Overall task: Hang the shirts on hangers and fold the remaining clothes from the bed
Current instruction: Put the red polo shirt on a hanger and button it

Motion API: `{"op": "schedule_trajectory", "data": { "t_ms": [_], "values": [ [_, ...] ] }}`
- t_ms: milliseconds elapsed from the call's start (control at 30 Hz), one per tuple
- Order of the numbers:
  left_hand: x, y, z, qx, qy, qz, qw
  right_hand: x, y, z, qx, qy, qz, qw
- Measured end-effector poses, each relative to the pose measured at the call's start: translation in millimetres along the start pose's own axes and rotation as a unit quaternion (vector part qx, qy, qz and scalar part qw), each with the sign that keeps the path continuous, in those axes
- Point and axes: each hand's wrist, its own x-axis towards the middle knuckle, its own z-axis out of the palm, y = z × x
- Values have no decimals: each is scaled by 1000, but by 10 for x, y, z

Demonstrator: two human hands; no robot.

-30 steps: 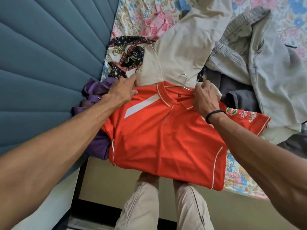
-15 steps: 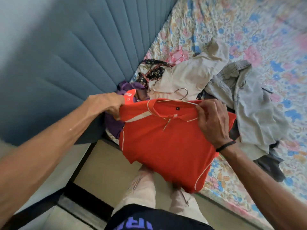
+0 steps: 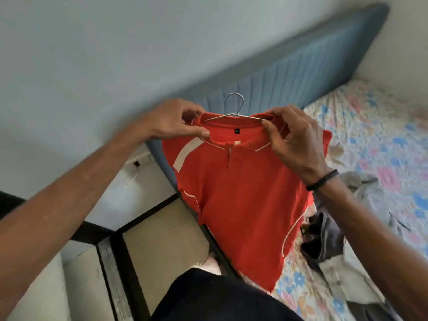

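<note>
- The orange polo shirt (image 3: 240, 195) hangs in the air in front of the person, beside the bed (image 3: 370, 135) and before the blue headboard (image 3: 301, 70), already on a wire hanger (image 3: 234, 110).
- The left hand (image 3: 173, 121) pinches the collar at its left end; the right hand (image 3: 294, 140) pinches the collar's right end. Each grip is narrow, closed on cloth.
- The shirt looks light, soft and limp; it would likely slump off thin wire, so holding at the collar or the hook seems soundest.
- Its long axis runs collar to hem, collar up, hem down and slightly right; the hook points upward.
- Grey clothes (image 3: 370, 200) lie unfolded on the bed.
</note>
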Motion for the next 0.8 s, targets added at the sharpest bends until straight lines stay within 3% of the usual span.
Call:
{"op": "schedule_trajectory", "data": {
  "t_ms": [100, 233, 333, 500, 633, 800],
  "values": [
    [-350, 266, -141, 21, 105, 19, 994, 282, -292, -81, 27, 11, -33, 999],
    [-662, 640, -558, -37, 229, 72, 970, 720, -681, -217, 71, 8, -75, 995],
    [-724, 972, -908, -60, 250, 110, 960, 1066, -990, -324, 92, -2, -113, 989],
    [-843, 1424, -1600, 35, 288, 148, 946, 1628, -1330, -590, 82, -9, -173, 981],
    [-949, 1647, -2061, 72, 319, 159, 932, 2179, -1461, -836, 60, -106, -230, 965],
    [-1050, 1764, -2562, 75, 391, 171, 901, 2676, -1456, -996, 116, -128, -213, 962]
  ]
}}
